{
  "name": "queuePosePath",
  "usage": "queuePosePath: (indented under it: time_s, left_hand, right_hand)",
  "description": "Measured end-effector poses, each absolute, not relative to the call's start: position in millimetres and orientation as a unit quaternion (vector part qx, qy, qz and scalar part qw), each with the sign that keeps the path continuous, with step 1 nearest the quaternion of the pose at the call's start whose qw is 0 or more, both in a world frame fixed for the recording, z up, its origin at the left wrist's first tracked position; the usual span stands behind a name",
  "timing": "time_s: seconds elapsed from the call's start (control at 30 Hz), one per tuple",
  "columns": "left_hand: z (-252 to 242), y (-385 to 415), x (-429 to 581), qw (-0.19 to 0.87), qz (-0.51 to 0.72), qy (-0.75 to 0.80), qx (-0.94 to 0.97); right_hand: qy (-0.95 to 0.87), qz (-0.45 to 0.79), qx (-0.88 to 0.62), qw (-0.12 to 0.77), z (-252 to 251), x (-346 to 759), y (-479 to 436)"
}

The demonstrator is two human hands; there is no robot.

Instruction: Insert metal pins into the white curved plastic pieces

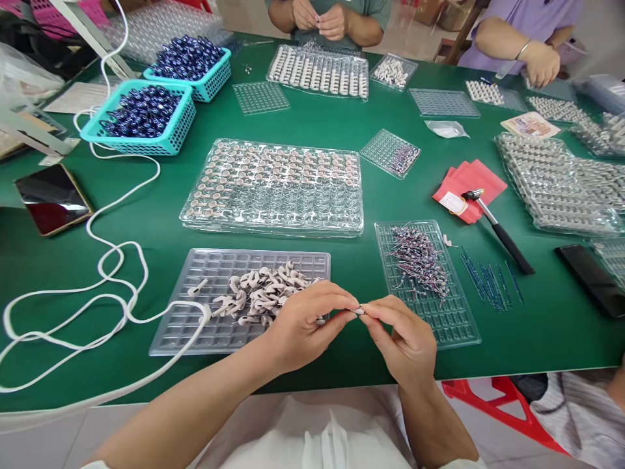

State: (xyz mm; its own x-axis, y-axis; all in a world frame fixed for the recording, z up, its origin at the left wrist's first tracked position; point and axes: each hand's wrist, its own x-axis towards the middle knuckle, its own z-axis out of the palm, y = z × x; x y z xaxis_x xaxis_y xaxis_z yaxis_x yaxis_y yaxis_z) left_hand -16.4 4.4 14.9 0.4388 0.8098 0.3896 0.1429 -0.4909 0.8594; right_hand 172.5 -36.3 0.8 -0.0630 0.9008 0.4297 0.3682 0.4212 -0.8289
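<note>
My left hand [310, 326] and my right hand [405, 335] meet above the table's near edge. Their thumbs and forefingers pinch one small white earbud piece [359, 311] between them, mostly covered by the fingertips. Partly behind my left hand, a grey compartment tray [170, 329] bears a heap of white earbud shells [261, 293], with one loose shell [197, 287] to the left. Beyond my right hand lies a clear compartment tray [461, 326] with a pile of tiny wired parts [418, 260]. Farther back, a larger clear blister tray [273, 225] has earbud pieces in many of its pockets.
Blue-green baskets [168, 140] of shiny dark-blue items stand back left. A white cable [131, 312] loops across the left, near a phone [53, 198]. Right are a hammer [508, 244], red packets [471, 189] and stacked trays [547, 189]. Two co-workers' hands [332, 23] [541, 65] work opposite.
</note>
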Motion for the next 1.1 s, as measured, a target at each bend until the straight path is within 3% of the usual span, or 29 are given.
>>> queuePosePath:
  time_s: [0.77, 0.93, 1.1]
  left_hand:
    - [14.7, 5.9, -19.0, 0.397, 0.408, 0.329, 0.753]
    - [37.9, 14.5, -39.2, 0.364, 0.308, 0.459, 0.75]
    - [49.6, 21.2, -95.5, 0.202, 0.145, 0.535, 0.808]
  right_hand:
    - [-0.701, 0.259, -0.478, 0.462, -4.2, 173.2, -36.8]
    - [-0.679, 0.273, -0.542, 0.413, -2.1, 175.3, -41.6]
    - [-0.615, 0.221, -0.604, 0.456, 10.8, 202.3, -49.6]
